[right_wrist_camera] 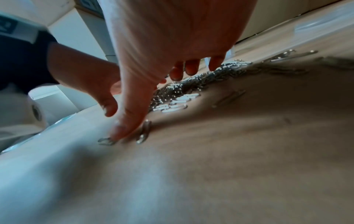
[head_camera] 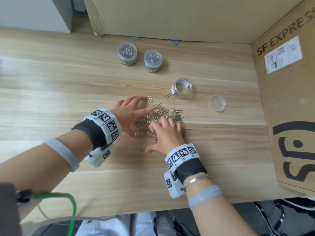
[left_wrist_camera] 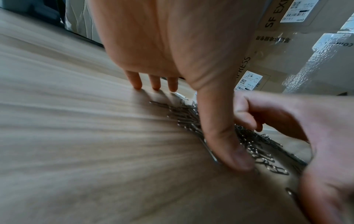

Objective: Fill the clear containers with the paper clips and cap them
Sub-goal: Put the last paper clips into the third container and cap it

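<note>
A loose pile of gold paper clips [head_camera: 162,114] [left_wrist_camera: 252,141] [right_wrist_camera: 201,78] lies mid-table. My left hand [head_camera: 141,116] [left_wrist_camera: 193,121] stands at the pile's left edge with fingers spread and straight, fingertips on the wood and thumb pressed against the clips. My right hand [head_camera: 156,135] [right_wrist_camera: 153,101] rests on the pile's near side with fingers bent down onto the clips. Its thumb is splayed out on the table beside two stray clips. An empty clear container [head_camera: 182,88] stands open beyond the pile, its lid [head_camera: 217,103] lying to the right. Two capped containers [head_camera: 127,54] [head_camera: 152,60] full of clips stand farther back.
Large cardboard boxes wall the table at the back [head_camera: 170,16] and the right [head_camera: 289,99]. Single clips lie by the open container [head_camera: 167,95], right of the pile [head_camera: 188,129] and near my right thumb [head_camera: 139,149]. The wooden table [head_camera: 51,99] stretches left.
</note>
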### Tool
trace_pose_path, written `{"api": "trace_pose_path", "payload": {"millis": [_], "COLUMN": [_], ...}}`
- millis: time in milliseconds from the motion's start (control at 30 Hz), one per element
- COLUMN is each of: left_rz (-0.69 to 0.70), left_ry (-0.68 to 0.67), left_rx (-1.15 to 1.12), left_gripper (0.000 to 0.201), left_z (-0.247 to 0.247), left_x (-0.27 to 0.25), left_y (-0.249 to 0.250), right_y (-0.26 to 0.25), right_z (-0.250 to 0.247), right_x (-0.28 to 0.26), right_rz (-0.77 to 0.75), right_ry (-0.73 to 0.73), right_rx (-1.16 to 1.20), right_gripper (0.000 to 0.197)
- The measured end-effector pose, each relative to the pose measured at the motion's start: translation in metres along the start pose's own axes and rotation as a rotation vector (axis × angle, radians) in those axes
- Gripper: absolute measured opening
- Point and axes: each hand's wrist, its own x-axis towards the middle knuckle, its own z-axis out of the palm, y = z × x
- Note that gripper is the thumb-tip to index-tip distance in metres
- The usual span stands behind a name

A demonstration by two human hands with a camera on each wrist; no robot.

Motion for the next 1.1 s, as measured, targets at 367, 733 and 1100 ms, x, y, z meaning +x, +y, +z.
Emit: {"api": "trace_pose_path", "payload": {"millis": [367,733,1100], "left_rz": [-0.094,-0.184,-0.247], "left_ry": [-0.034,0.19,0.257], "left_rx": [0.007,-0.2,-0.513], "left_gripper": [0.133,0.094,0.055], "left_z": [0.027,0.007,0.001], "left_x": [-0.004,0.002,0.01], "left_y": [0.018,0.024,0.034], "right_y": [-0.01,0.036,0.049], "right_z": [0.004,-0.02,-0.008], "right_x": [0.001,-0.003,-0.005], "right_rz": [0.045,0.356,0.643], "right_ry": [0.067,0.254,0.014], "right_rx": [0.028,0.098,0.293], "right_gripper": [0.068,0.041,0.047]}}
